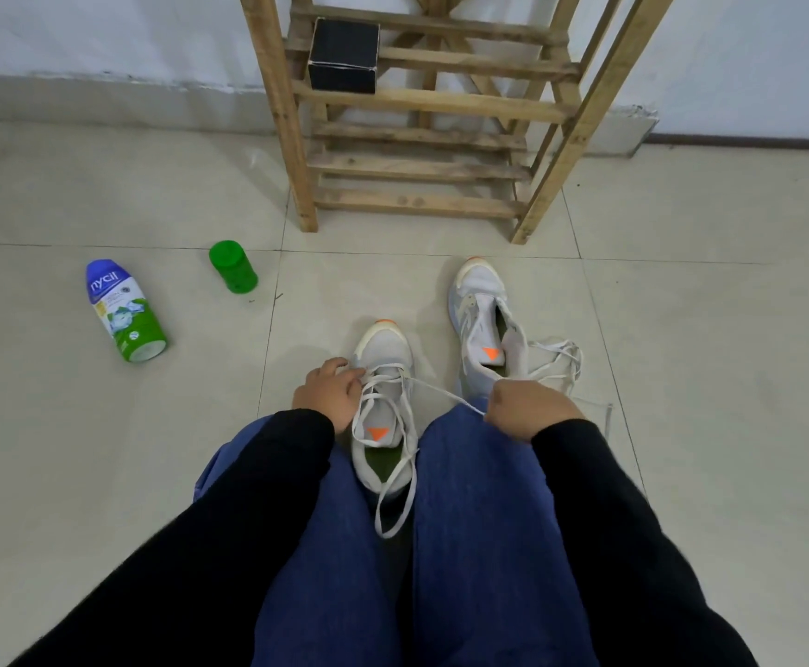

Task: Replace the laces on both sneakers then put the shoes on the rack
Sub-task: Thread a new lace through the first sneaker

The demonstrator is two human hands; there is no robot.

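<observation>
A white sneaker [385, 358] with an orange triangle on its tongue stands on the floor between my knees, toe pointing away. Its white lace [433, 389] is partly threaded and hangs loose toward me. My left hand [330, 394] rests on the shoe's left side, fingers pinching the lace at the lower eyelets. My right hand [530, 409] is closed on the lace's other end and holds it taut to the right. The second sneaker [481, 320] lies further right, with a loose white lace [558, 361] piled beside it. The wooden rack [421, 132] stands ahead against the wall.
A black box [343, 55] sits on an upper shelf of the rack. A blue, white and green bottle [125, 312] lies on the tiled floor at the left, with a green jar [233, 267] near it. My blue-trousered legs fill the foreground.
</observation>
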